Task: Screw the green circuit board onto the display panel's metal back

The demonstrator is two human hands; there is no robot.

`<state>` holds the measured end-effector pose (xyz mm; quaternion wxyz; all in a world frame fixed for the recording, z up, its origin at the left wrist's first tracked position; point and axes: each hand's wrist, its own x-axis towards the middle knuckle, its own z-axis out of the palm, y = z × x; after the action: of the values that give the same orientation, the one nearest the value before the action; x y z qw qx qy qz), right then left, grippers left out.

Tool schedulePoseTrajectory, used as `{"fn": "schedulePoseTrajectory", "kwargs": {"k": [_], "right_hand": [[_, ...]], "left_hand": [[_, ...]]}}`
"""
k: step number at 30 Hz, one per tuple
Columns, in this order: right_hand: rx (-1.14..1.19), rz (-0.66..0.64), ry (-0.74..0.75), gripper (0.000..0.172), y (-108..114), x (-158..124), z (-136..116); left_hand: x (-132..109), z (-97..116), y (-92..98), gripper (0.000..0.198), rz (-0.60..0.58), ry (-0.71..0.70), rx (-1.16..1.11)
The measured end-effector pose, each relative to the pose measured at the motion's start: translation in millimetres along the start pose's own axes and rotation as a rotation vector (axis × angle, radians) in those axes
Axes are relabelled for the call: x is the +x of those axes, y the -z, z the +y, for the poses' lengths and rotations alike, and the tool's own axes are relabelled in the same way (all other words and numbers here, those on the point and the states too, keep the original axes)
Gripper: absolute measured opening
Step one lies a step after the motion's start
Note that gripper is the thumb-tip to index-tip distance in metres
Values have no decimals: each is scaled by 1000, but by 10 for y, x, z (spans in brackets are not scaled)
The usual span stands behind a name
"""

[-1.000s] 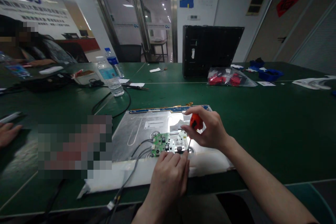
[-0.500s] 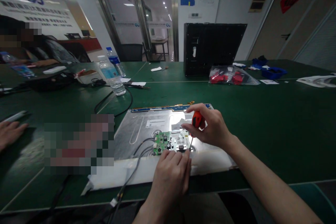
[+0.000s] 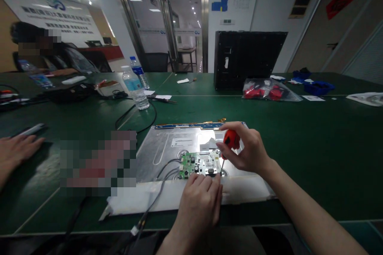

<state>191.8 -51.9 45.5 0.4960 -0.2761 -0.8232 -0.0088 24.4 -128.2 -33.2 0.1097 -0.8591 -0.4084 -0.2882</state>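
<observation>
My right hand point(image 3: 247, 149) is closed around the orange-red and black handle of a screwdriver point(image 3: 231, 139). Its thin shaft points down, tilted, to the front right corner of a green circuit board point(image 3: 194, 163). At the board's front edge rests my left hand point(image 3: 201, 193), fingers bent and pressed together close to the screwdriver tip; what its fingertips grip is hidden. Beneath the board lies a silver metal display panel point(image 3: 164, 143) with a blue circuit strip point(image 3: 179, 126) along its far edge and whitish film along its near side. Dark cables point(image 3: 163, 185) run from the board's left side toward me.
Another person's hand point(image 3: 20, 151) lies by a pen-like object at left, near a blurred-out patch. Water bottles point(image 3: 136, 89) stand behind the panel. Farther back are a black monitor-like casing point(image 3: 251, 59), a bag of red parts point(image 3: 269, 91) and blue trays point(image 3: 318, 87).
The view has turned slightly left, so everything appears farther right. The screwdriver handle shows a different side, turned in my right hand. My left hand stays at the board's edge.
</observation>
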Motion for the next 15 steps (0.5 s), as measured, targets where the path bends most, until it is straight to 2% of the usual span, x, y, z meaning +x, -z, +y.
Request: {"fn": "schedulePoseTrajectory", "kwargs": {"k": [3,9,15], "right_hand": [[-1,7,11,24,-11,-2,13],[84,-79,-4,20,47,4,5],[13,-20,-14,19,22,-4,6]], "left_hand": [[1,2,4,24,-4,1,-8],[3,14,15,25,-12,8,-1],[3,8,10,26,-14,3,9]]}}
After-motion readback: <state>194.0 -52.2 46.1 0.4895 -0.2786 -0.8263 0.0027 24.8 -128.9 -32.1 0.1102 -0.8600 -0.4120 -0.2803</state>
